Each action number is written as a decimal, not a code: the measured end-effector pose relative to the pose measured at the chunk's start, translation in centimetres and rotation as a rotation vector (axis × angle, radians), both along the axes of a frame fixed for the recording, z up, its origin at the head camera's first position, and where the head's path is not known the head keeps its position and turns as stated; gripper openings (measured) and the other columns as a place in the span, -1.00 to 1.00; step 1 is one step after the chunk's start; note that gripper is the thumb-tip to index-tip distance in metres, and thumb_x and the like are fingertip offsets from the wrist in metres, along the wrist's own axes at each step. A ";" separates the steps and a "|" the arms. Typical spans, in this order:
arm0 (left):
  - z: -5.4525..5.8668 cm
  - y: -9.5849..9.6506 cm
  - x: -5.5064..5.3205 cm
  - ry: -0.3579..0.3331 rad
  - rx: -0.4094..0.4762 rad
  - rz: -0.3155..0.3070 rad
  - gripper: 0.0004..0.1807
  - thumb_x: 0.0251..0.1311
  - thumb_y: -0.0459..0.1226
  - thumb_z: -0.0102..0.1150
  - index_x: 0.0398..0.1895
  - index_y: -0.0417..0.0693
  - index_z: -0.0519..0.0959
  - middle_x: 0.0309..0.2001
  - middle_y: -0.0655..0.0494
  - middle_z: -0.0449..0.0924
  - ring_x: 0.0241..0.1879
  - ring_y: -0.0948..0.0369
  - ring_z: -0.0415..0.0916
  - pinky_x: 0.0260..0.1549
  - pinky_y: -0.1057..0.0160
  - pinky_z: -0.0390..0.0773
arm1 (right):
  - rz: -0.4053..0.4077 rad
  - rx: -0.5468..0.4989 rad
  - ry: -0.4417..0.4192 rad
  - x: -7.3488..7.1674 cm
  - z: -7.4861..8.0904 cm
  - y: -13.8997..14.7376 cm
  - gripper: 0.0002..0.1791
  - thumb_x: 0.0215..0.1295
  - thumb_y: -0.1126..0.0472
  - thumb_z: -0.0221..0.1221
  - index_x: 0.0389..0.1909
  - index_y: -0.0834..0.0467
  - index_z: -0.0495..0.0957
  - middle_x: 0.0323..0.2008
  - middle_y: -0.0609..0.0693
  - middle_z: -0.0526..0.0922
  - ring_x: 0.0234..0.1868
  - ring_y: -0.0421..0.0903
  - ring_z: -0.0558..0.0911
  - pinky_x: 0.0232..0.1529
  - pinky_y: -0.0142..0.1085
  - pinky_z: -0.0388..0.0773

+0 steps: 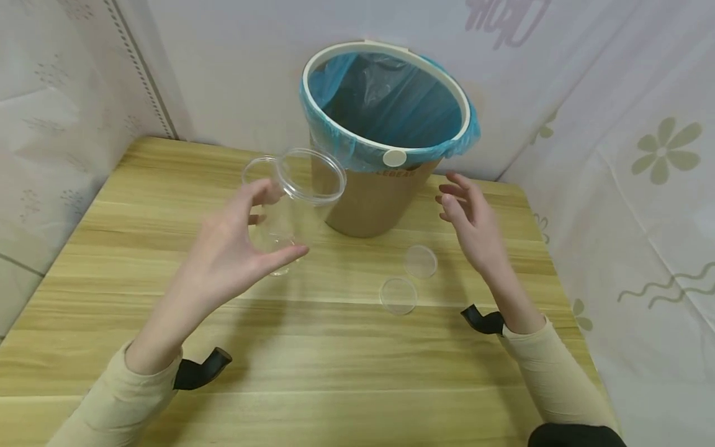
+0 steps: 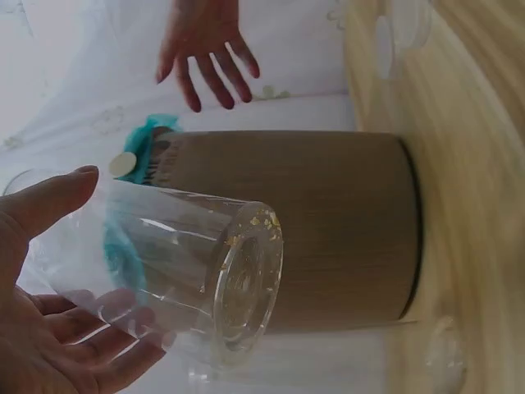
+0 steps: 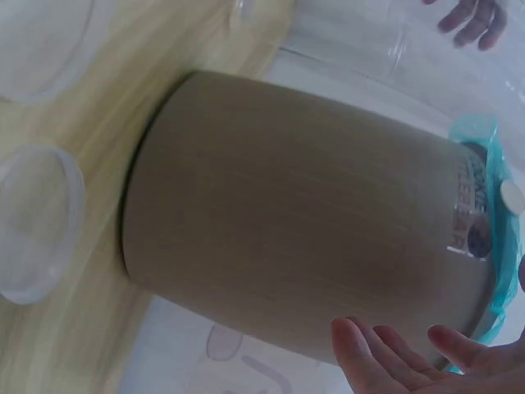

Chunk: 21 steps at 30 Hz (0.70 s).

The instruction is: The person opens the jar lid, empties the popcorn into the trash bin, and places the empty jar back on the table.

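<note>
My left hand [image 1: 226, 248] grips a clear plastic cup [image 2: 184, 238], thumb on one side and fingers curled round the other. Its round rim overlaps the front of the bin in the head view, and gold flecks show by its base in the left wrist view. Behind it stands a second clear cup [image 2: 303, 361], partly hidden by the held one. To the right of the bin, my right hand [image 1: 472, 220] hovers over the table with loosely bent fingers and holds nothing. Two flat clear lids, a farther lid [image 1: 421, 261] and a nearer lid [image 1: 398, 296], lie on the tabletop between the hands.
A brown bin [image 1: 368, 211] with a cream rim and a blue bag liner [image 1: 335, 133] stands at the back of the wooden table [image 1: 335, 372], its mouth uncovered. Patterned white sheeting [image 1: 234, 74] hangs behind the table and along both sides.
</note>
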<state>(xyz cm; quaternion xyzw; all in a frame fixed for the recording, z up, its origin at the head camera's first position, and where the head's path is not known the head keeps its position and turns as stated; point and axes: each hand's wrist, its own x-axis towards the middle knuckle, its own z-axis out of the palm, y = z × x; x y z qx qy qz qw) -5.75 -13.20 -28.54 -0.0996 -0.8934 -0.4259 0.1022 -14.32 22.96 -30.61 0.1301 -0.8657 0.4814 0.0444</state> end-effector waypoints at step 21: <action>-8.1 1.4 -1.9 -0.190 0.032 -0.091 -0.02 -0.05 -0.21 0.63 0.46 -0.01 0.28 0.44 0.01 0.42 0.30 -0.16 0.52 0.26 -0.19 0.53 | 0.198 0.231 0.271 2.7 -4.4 -1.2 -0.20 0.37 0.07 0.33 0.57 0.05 0.24 0.50 0.11 0.39 0.50 0.10 0.39 0.46 0.14 0.37</action>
